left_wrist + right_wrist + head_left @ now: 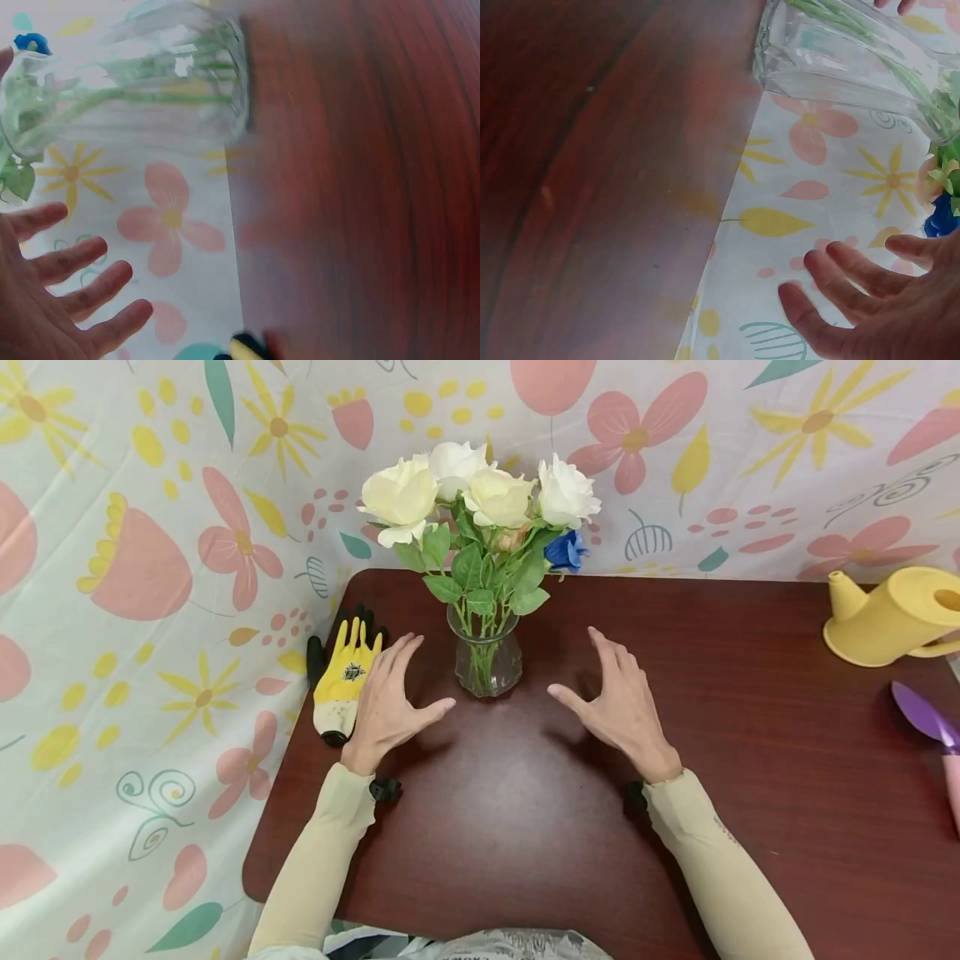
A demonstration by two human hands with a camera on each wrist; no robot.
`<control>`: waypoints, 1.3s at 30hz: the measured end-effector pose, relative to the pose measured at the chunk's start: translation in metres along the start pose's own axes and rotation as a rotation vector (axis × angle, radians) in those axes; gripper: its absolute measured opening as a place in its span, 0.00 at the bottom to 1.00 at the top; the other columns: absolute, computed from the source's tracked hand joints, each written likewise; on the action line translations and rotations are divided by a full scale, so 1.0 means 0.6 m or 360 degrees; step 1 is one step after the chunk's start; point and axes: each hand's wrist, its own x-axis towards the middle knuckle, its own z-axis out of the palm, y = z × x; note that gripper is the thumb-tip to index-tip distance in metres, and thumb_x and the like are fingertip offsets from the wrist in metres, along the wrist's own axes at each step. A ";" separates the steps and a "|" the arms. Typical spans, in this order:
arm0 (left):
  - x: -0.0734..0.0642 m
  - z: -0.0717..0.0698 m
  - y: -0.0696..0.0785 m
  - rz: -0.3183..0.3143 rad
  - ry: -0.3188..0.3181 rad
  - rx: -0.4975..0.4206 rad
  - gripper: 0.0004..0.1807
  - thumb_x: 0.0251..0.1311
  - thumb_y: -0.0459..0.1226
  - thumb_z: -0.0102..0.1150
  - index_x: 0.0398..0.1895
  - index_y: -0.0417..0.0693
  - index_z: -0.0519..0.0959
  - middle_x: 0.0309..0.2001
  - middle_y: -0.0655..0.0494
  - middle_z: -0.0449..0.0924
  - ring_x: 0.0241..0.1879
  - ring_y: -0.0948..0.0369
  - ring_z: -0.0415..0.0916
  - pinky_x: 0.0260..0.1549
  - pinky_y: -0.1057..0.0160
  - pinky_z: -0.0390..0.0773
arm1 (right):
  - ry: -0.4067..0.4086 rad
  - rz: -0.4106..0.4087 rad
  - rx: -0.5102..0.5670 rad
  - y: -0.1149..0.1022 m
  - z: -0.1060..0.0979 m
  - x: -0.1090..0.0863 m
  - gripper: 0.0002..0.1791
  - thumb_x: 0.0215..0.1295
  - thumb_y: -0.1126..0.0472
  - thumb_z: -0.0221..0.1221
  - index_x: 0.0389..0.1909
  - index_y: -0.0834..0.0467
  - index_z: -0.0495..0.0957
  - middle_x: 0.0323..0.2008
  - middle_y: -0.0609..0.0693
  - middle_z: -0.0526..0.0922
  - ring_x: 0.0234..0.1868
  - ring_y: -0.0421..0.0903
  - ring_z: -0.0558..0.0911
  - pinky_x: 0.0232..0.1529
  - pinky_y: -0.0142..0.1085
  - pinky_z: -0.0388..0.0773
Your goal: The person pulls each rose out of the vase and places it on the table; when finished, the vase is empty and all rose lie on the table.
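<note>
A clear glass vase [489, 667] stands upright on the dark wooden table, holding several white and cream roses [498, 497], a blue flower [566, 551] and a peach one partly hidden by leaves. To its left is my left hand [388, 697], fingers spread and thumb pointing toward the glass without touching it. On the other side my right hand [617, 697] is held the same way, also apart from the vase. Both wrist views show the glass vase [127, 97] with a gap between it and the fingers. Neither hand holds anything.
Yellow-and-black work gloves [343, 681] lie at the table's left edge, close beside my left hand. A yellow watering can [892, 618] stands at the far right, with a purple trowel [926, 714] in front of it. A flower-patterned curtain [180, 635] borders the left and back.
</note>
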 end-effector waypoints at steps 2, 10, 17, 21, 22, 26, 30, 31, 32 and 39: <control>0.000 0.002 0.007 -0.0015 0.0025 -0.0105 0.54 0.54 0.66 0.71 0.83 0.54 0.69 0.81 0.48 0.70 0.79 0.43 0.68 0.77 0.35 0.71 | 0.0037 -0.0001 0.0114 -0.002 -0.003 0.001 0.52 0.70 0.41 0.71 0.86 0.55 0.58 0.73 0.67 0.74 0.72 0.67 0.74 0.72 0.69 0.69; 0.009 0.010 0.023 -0.0116 0.0130 -0.0505 0.48 0.53 0.54 0.78 0.77 0.46 0.73 0.70 0.40 0.79 0.68 0.38 0.78 0.68 0.37 0.80 | 0.0281 -0.0088 0.0521 -0.024 -0.007 0.017 0.30 0.75 0.61 0.69 0.74 0.61 0.75 0.57 0.63 0.88 0.51 0.47 0.87 0.49 0.30 0.83; 0.030 0.020 0.039 -0.0142 0.0184 -0.0771 0.43 0.57 0.45 0.79 0.75 0.42 0.76 0.70 0.40 0.80 0.68 0.36 0.78 0.72 0.40 0.80 | 0.0301 -0.0012 0.0917 -0.058 -0.012 0.040 0.16 0.75 0.64 0.67 0.61 0.60 0.85 0.47 0.54 0.92 0.43 0.29 0.87 0.43 0.21 0.82; 0.043 0.030 0.046 -0.0158 0.0169 -0.0839 0.43 0.57 0.41 0.79 0.76 0.41 0.75 0.71 0.38 0.79 0.69 0.36 0.77 0.74 0.40 0.78 | 0.0277 0.0021 0.1015 -0.077 -0.011 0.057 0.13 0.75 0.64 0.68 0.57 0.61 0.88 0.40 0.37 0.90 0.40 0.33 0.89 0.42 0.23 0.83; 0.046 0.034 0.048 -0.0164 0.0160 -0.0844 0.43 0.57 0.41 0.80 0.76 0.41 0.74 0.72 0.38 0.78 0.70 0.36 0.76 0.74 0.40 0.78 | 0.0271 0.0023 0.1024 -0.081 -0.010 0.061 0.13 0.75 0.64 0.68 0.57 0.61 0.88 0.39 0.35 0.89 0.40 0.34 0.89 0.42 0.23 0.83; 0.054 0.047 0.049 -0.0200 0.0121 -0.0853 0.44 0.57 0.41 0.81 0.76 0.42 0.74 0.72 0.39 0.78 0.71 0.38 0.76 0.75 0.42 0.78 | 0.0251 0.0027 0.1072 -0.090 -0.007 0.079 0.14 0.74 0.66 0.68 0.57 0.64 0.87 0.39 0.33 0.88 0.41 0.34 0.88 0.43 0.24 0.84; 0.063 0.061 0.045 -0.0245 0.0095 -0.0878 0.43 0.57 0.41 0.82 0.75 0.42 0.75 0.70 0.42 0.79 0.71 0.41 0.76 0.76 0.44 0.77 | 0.0226 0.0048 0.1124 -0.096 -0.004 0.097 0.15 0.75 0.66 0.66 0.58 0.66 0.86 0.40 0.35 0.88 0.40 0.34 0.87 0.43 0.25 0.86; 0.065 0.063 0.044 -0.0256 0.0094 -0.0887 0.43 0.57 0.41 0.83 0.75 0.43 0.75 0.70 0.42 0.80 0.71 0.42 0.76 0.76 0.44 0.77 | 0.0221 0.0054 0.1135 -0.097 -0.003 0.102 0.15 0.75 0.66 0.66 0.58 0.67 0.86 0.40 0.36 0.88 0.39 0.34 0.87 0.42 0.26 0.86; 0.066 0.066 0.043 -0.0268 0.0093 -0.0894 0.42 0.56 0.41 0.83 0.75 0.43 0.76 0.69 0.43 0.80 0.71 0.43 0.76 0.76 0.45 0.77 | 0.0216 0.0062 0.1147 -0.099 -0.002 0.106 0.15 0.75 0.66 0.66 0.58 0.67 0.86 0.39 0.36 0.88 0.38 0.34 0.87 0.42 0.27 0.87; 0.075 0.074 0.042 -0.0293 0.0084 -0.0940 0.43 0.55 0.40 0.84 0.75 0.45 0.76 0.68 0.43 0.81 0.70 0.47 0.78 0.76 0.48 0.78 | 0.0218 0.0082 0.1222 -0.105 0.006 0.132 0.16 0.73 0.65 0.68 0.58 0.67 0.87 0.32 0.37 0.87 0.32 0.34 0.86 0.40 0.28 0.87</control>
